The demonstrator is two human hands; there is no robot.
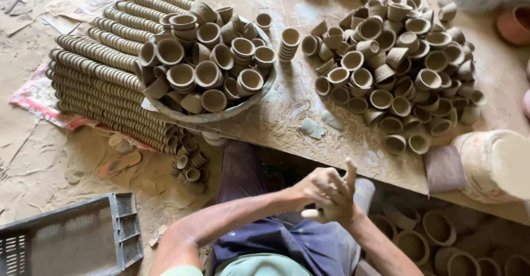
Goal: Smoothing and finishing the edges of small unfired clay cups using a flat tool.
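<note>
Both hands meet over the lap, below the edge of the dusty work board (287, 116). The left hand (317, 190) is pressed against the right hand (337, 204), fingers together, one raised; whether anything sits between the palms cannot be told.

Nearest lies the loose heap of clay cups (397, 72) on the board, within reach. The metal basin (221, 113) brims with more (sorted, perhaps). Nested rows (105, 72) line the ground, likely stacked to save space.

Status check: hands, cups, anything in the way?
Left hand and right hand pressed together over lap, apparently empty. Loose clay cups heaped on board. Nothing between.
</note>
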